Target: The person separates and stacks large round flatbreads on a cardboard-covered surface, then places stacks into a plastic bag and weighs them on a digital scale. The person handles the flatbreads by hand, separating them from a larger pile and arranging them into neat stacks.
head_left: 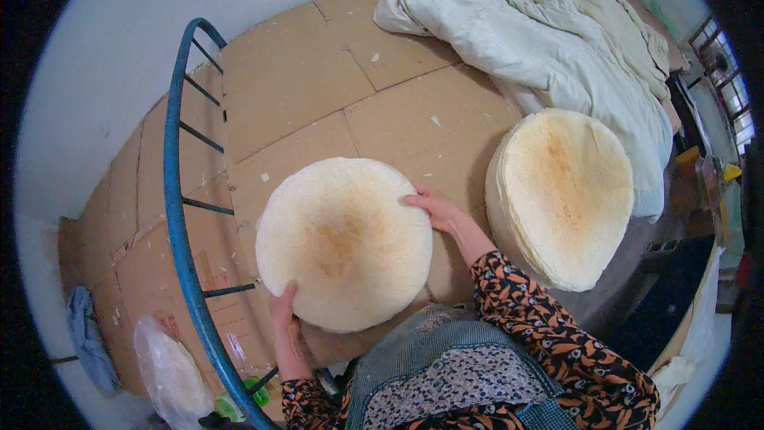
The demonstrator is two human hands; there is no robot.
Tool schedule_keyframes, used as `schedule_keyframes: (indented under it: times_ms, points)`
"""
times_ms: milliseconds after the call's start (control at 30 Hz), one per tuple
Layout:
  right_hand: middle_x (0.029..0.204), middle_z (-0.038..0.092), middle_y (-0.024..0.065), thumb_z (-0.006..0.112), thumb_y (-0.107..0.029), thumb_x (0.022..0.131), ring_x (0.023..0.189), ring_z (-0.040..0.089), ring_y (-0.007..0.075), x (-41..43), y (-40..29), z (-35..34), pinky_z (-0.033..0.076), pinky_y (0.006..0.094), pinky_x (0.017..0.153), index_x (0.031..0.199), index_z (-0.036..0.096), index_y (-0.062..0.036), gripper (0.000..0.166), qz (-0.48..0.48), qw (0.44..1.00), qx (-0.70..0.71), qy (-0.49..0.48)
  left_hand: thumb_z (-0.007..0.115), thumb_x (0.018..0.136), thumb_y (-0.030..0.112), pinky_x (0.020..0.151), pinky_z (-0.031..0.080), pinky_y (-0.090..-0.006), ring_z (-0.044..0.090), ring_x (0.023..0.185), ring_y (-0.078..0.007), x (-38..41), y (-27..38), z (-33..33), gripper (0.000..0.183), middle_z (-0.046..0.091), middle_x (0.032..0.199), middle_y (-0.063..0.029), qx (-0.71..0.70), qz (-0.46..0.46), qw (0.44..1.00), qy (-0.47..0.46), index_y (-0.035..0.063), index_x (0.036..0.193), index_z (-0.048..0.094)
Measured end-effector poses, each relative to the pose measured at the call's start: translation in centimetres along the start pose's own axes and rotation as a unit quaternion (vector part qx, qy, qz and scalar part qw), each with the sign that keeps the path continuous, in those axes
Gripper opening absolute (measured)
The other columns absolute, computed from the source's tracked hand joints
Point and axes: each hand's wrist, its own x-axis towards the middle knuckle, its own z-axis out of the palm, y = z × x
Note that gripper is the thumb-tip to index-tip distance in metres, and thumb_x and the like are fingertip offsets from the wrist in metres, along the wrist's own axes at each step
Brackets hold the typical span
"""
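Note:
A round, pale flatbread [346,245], browned in the middle, lies on the cardboard-covered surface [298,131] before me; its edge does not settle whether it is one sheet or a stack. My left hand [285,313] grips its lower left edge, thumb on top. At its upper right edge, my right hand [434,206] holds the rim with the thumb over the top and the fingers partly hidden. A tall stack of similar flatbreads [564,197] stands to the right, its top sheet tapering towards me.
A blue metal bed rail [173,191] curves along the left. Beyond the stack, a bulky pale cloth cover [507,24] lies heaped. At lower left are a clear plastic bag [170,370] with pale contents, a green item [230,407] and a blue-grey cloth [89,334].

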Motion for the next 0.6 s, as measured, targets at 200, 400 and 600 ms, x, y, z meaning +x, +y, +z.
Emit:
schedule_keyframes:
  times_ms: [200, 400, 600]
  points:
    - [0.105, 0.061, 0.0095, 0.071, -0.008, 0.071, 0.093, 0.06, 0.0216, 1.8, -1.7, 2.0, 0.049, 0.0338, 0.082, 0.117, 0.05, -0.0008, 0.052, -0.012, 0.977, -0.199, 0.07, 0.066, 0.078, 0.014, 0.078, 0.049, -0.0359, 0.057, 0.094, -0.0243, 1.3, 2.1, 0.6, 0.051, 0.056, 0.111, -0.0162, 0.107, 0.042, 0.993, 0.03, -0.005, 0.121, 0.046]
    - [0.103, 0.061, 0.0109, 0.067, -0.005, 0.072, 0.092, 0.059, 0.0213, -0.5, -1.6, 1.4, 0.049, 0.0334, 0.08, 0.113, 0.054, 0.001, 0.043, 0.031, 0.989, -0.14, 0.046, 0.061, 0.082, 0.016, 0.077, 0.049, -0.0349, 0.058, 0.093, -0.0226, 5.0, 3.8, -2.3, 0.046, 0.058, 0.108, -0.0145, 0.169, 0.032, 0.985, -0.023, -0.0028, 0.121, 0.046]
    - [0.105, 0.06, 0.0098, 0.063, -0.006, 0.077, 0.091, 0.059, 0.019, 0.8, -0.4, 0.7, 0.048, 0.0334, 0.08, 0.114, 0.052, 0.0011, 0.04, -0.009, 0.97, -0.204, 0.134, 0.056, 0.082, 0.01, 0.085, 0.046, -0.0357, 0.056, 0.099, -0.0226, -0.3, -0.8, -0.4, 0.046, 0.054, 0.116, -0.0148, 0.008, 0.132, 0.991, -0.023, 0.0, 0.125, 0.042]
